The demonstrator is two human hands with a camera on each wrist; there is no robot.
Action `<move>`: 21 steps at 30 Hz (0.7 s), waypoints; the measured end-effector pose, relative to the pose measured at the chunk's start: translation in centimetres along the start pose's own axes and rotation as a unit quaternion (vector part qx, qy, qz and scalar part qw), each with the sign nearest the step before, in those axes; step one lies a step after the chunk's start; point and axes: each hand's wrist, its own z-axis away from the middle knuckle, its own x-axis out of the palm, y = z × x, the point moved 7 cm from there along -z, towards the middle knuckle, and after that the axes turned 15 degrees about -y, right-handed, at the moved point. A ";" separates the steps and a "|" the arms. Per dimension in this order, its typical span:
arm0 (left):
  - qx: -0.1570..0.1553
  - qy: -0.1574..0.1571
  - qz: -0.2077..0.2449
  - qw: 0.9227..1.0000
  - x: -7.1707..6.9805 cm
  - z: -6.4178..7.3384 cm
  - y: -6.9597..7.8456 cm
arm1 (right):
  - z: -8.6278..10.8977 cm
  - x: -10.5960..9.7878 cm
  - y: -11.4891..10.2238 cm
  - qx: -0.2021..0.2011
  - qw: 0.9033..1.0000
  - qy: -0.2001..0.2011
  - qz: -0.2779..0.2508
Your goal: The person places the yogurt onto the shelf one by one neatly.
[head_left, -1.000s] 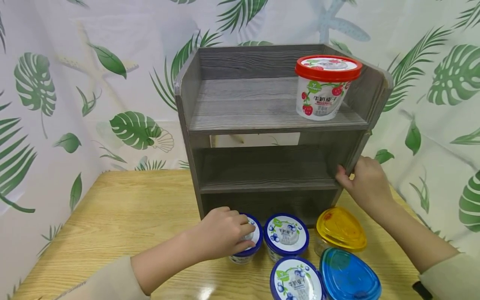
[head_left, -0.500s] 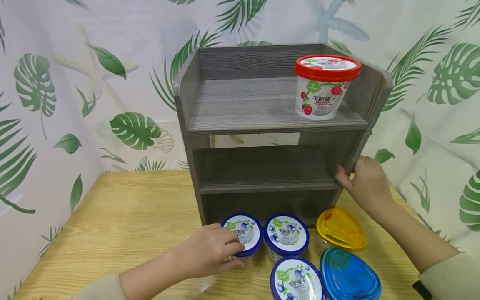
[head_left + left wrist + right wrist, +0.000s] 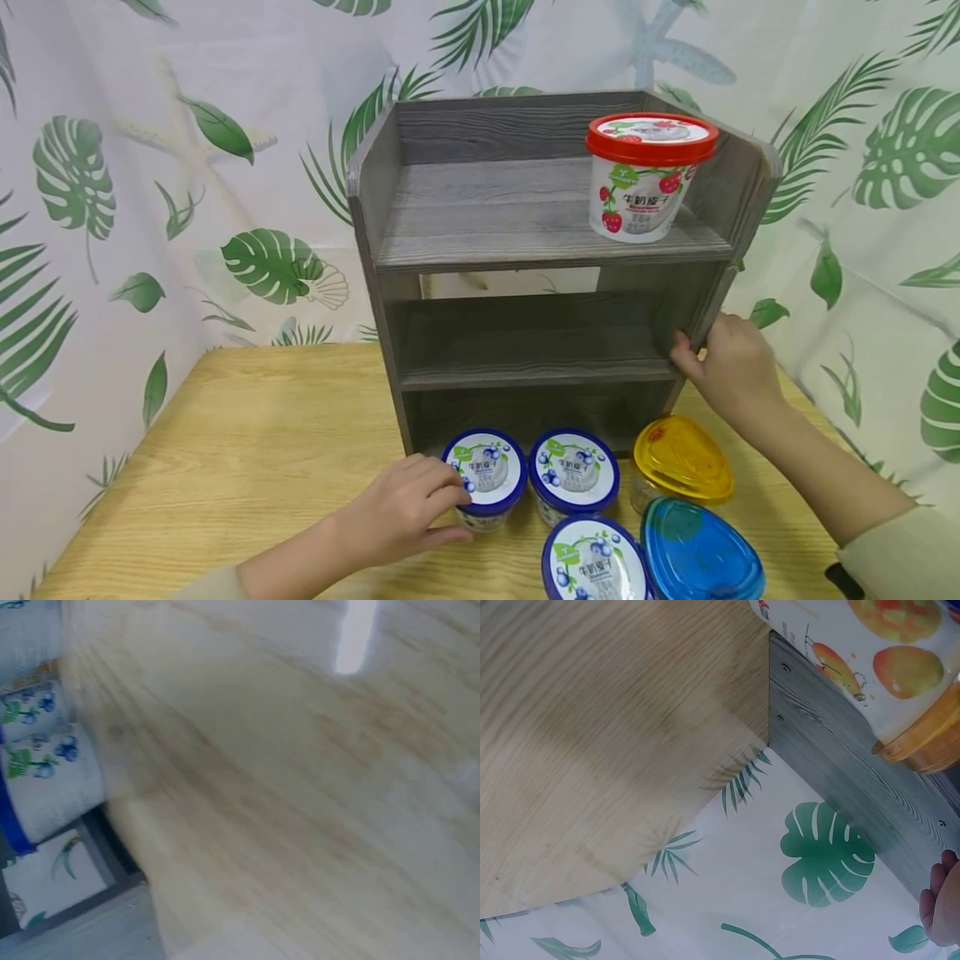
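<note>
My left hand (image 3: 401,512) lies low beside the left blueberry yogurt tub (image 3: 487,468), its loosely bent fingertips overlapping the near left edge of the blue-rimmed lid. In the left wrist view, that hand is out of sight, and blueberry-printed tubs (image 3: 56,780) show at the left edge. My right hand (image 3: 738,367) grips the right side panel of a grey wooden shelf (image 3: 480,208), thumb in front and fingers behind the panel. Fingers (image 3: 937,892) show against that panel in the right wrist view. On the shelf's top board, at the right, stands a red-lidded strawberry tub (image 3: 641,187).
Two more blueberry tubs, one beside (image 3: 576,471) and one nearer (image 3: 596,562), stand before the shelf. To their right are a yellow-lidded container (image 3: 682,458) and a blue-lidded container (image 3: 701,550). The wooden table (image 3: 277,433) meets leaf-printed cloth (image 3: 262,167) behind.
My left hand has come off the top of the left blueberry tub's lid and drawn back leftward and toward me, uncovering the lid. My right hand keeps its place on the shelf panel.
</note>
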 end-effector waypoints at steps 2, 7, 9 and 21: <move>0.010 0.011 -0.015 1.000 0.3 0.2 -0.1 | 0.0 -0.1 0.0 -0.003 1.000 0.002 0.000; 0.010 0.028 -0.032 0.999 1.1 0.7 -0.6 | 0.0 -0.1 -0.1 -0.007 1.000 0.010 0.002; -0.003 0.030 -0.033 0.999 1.3 0.8 -0.8 | 0.1 -0.1 -0.1 -0.006 1.000 0.012 0.003; -0.026 0.058 -0.022 0.998 2.0 0.3 -0.7 | 0.2 0.1 0.0 0.006 1.000 0.004 0.004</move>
